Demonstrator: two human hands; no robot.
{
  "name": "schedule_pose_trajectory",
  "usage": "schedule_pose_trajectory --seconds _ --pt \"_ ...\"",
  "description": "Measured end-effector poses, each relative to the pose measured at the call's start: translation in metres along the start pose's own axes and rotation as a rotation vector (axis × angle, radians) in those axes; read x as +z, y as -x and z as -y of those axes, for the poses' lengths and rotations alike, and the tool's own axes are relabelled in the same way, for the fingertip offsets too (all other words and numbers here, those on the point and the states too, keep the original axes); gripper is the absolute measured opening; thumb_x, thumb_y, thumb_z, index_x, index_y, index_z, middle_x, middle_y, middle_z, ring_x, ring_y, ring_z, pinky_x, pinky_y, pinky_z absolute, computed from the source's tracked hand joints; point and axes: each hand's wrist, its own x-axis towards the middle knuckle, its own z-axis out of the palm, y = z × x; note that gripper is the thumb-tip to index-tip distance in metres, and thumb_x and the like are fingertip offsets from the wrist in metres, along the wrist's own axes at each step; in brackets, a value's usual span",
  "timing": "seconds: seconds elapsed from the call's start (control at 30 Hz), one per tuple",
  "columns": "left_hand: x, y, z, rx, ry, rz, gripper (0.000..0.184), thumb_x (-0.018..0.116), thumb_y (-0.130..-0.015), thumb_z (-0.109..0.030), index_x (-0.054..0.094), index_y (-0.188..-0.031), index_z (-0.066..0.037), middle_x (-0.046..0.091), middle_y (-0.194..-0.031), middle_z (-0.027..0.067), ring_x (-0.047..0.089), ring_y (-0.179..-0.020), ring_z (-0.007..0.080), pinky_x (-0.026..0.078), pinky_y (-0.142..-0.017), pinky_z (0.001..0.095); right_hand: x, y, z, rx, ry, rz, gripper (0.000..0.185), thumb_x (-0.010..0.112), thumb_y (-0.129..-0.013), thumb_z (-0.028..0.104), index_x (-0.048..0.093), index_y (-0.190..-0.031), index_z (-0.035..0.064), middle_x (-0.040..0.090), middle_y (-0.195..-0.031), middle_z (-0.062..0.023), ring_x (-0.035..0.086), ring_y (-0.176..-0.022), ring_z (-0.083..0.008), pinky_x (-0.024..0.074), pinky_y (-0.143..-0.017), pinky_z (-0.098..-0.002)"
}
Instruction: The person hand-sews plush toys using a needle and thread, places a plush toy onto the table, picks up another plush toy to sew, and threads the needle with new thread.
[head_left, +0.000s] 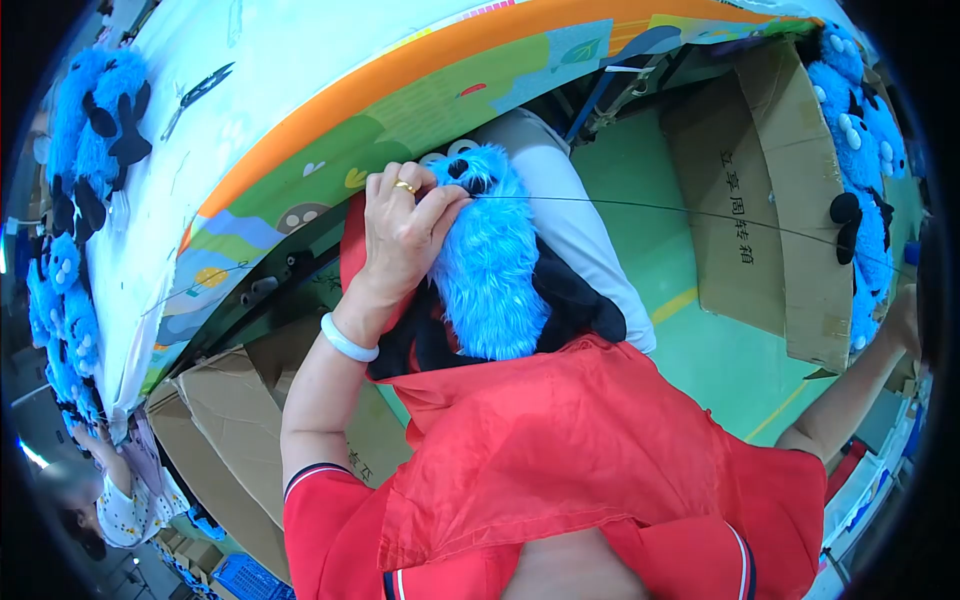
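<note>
A blue furry plush toy (495,270) with black limbs, a black nose and whitish eyes lies on my lap. My left hand (405,220) is closed on its head beside the nose, thumb and forefinger pinched together. From that spot a dark thread (640,203) runs taut to the far right. It leads to my right hand (905,318), stretched out at the edge of view. The fingertips there are lost in the dark rim, and no needle can be made out.
Thread snips (197,98) lie on the white table (270,50) ahead. More blue plush toys (100,120) are piled at the left, and others (855,150) beside a cardboard box (745,200) at right. Another person (130,505) sits at lower left, near an open carton (225,420).
</note>
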Motion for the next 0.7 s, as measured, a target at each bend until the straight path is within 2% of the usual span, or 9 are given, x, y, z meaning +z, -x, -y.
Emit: schedule_pose_trajectory --seconds 0.13,0.17,0.23,0.3,0.37,0.43,0.47,0.6,0.7 --pt "0.0 0.0 -0.002 -0.007 -0.017 0.007 0.01 0.07 -0.073 -0.005 0.065 -0.082 -0.005 0.05 -0.087 0.005 0.043 -0.072 0.0186 0.037 -0.065 0.0275 0.006 0.02 0.0 0.124 -0.04 -0.003 0.011 0.04 -0.099 0.012 0.037 -0.098 0.0013 0.05 -0.059 0.0005 0.064 -0.065 -0.0197 0.0346 -0.106 -0.0515" --pt "-0.001 -0.001 -0.002 -0.003 -0.009 0.008 0.009 0.069 -0.075 -0.004 0.064 -0.082 -0.004 0.049 -0.087 0.0049 0.043 -0.072 0.018 0.036 -0.066 0.0271 0.013 0.025 0.013 0.363 -0.03 0.094 0.011 0.042 -0.091 0.004 0.046 -0.082 0.001 0.059 -0.071 -0.0046 0.063 -0.072 -0.0205 0.0395 -0.097 -0.0432" --pt "-0.004 -0.003 -0.004 -0.001 -0.002 0.004 0.008 0.068 -0.076 -0.004 0.064 -0.082 -0.004 0.049 -0.087 0.0048 0.043 -0.072 0.0175 0.036 -0.066 0.0266 0.039 0.037 0.033 0.656 -0.244 0.242 0.018 0.042 -0.092 0.005 0.053 -0.079 0.0037 0.062 -0.088 -0.0041 0.061 -0.083 -0.0184 0.0402 -0.095 -0.0364" --pt "-0.013 -0.006 -0.01 -0.237 0.205 -0.016 0.006 0.065 -0.079 -0.005 0.063 -0.084 -0.004 0.05 -0.087 0.0051 0.044 -0.072 0.0166 0.037 -0.066 0.0262 0.071 0.038 0.075 0.862 -0.577 0.454 0.025 0.043 -0.094 0.007 0.06 -0.076 0.0064 0.065 -0.106 -0.0036 0.059 -0.093 -0.0162 0.0409 -0.092 -0.0296" --pt "-0.023 -0.012 -0.014 -0.468 0.407 -0.042 0.005 0.062 -0.083 -0.006 0.061 -0.086 -0.003 0.05 -0.086 0.0054 0.045 -0.072 0.0158 0.038 -0.066 0.0257 0.089 0.026 0.148 0.811 -0.833 0.622 0.011 0.05 -0.092 0.008 0.06 -0.087 0.0062 0.064 -0.107 -0.0055 0.056 -0.098 -0.0189 0.043 -0.088 -0.0306" --pt "-0.037 -0.019 -0.022 -0.561 0.518 -0.062 0.004 0.06 -0.084 -0.006 0.06 -0.086 -0.003 0.05 -0.084 0.0051 0.045 -0.071 0.0145 0.038 -0.066 0.0249 0.108 0.009 0.204 0.351 -1.016 0.526 0.011 0.061 -0.079 -0.001 0.062 -0.087 0.0054 0.062 -0.097 -0.0056 0.054 -0.085 -0.0211 0.0434 -0.077 -0.0314" --pt "-0.044 -0.024 -0.025 -0.65 0.632 -0.083 0.004 0.058 -0.085 -0.006 0.059 -0.087 -0.002 0.051 -0.082 0.0048 0.044 -0.07 0.0132 0.038 -0.066 0.024 0.116 0.011 0.234 0.322 -1.12 0.481 0.014 0.062 -0.075 -0.002 0.063 -0.087 0.0052 0.061 -0.094 -0.0049 0.054 -0.081 -0.0217 0.0439 -0.071 -0.0311" --pt "-0.054 -0.026 -0.023 -0.882 0.88 -0.168 0.005 0.054 -0.089 -0.006 0.056 -0.087 -0.002 0.051 -0.077 0.0035 0.043 -0.066 0.0096 0.039 -0.064 0.0217 0.123 -0.007 0.32 0.407 -1.405 0.674 0.013 0.062 -0.074 -0.004 0.06 -0.084 0.004 0.059 -0.085 -0.0066 0.053 -0.064 -0.0201 0.0434 -0.06 -0.0306" --pt "-0.05 -0.016 -0.012 -1.072 0.965 -0.3 0.006 0.053 -0.091 -0.007 0.054 -0.087 -0.003 0.05 -0.071 0.0014 0.042 -0.063 0.0065 0.039 -0.061 0.0199 0.126 -0.012 0.334 0.573 -1.428 0.581 0.011 0.062 -0.075 -0.004 0.06 -0.083 0.0036 0.058 -0.083 -0.0074 0.052 -0.064 -0.0206 0.0427 -0.06 -0.0293"
